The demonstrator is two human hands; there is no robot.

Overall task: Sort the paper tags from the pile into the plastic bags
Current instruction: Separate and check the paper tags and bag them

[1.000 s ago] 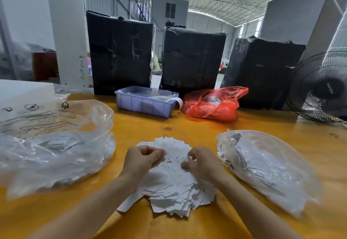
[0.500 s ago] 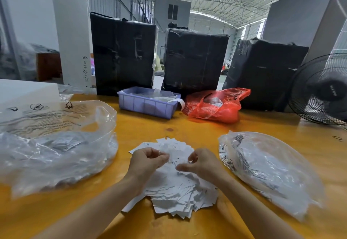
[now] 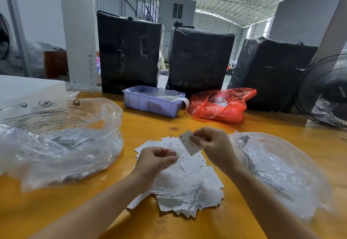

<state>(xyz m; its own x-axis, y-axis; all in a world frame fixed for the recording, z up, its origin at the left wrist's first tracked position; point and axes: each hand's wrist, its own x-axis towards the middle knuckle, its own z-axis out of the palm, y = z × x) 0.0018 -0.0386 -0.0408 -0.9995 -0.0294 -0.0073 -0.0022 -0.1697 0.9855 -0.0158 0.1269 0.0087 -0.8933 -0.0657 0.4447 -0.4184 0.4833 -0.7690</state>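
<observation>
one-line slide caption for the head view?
Right hand pinches one paper tag above the pile, left hand loosely curled, clear bags either side.

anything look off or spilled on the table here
Nothing stands out. The tag pile is loose but stays together between the two clear bags. The right hand pinches one tag above it; the left hand hovers over the pile.

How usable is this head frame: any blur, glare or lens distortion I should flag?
Head view: wide-angle bending bows the pillar and the fan at the edges; the right plastic bag is smeared and soft; glare streaks the left plastic bag; the tag pinched by the right hand stays fairly sharp, its print unreadable.
</observation>
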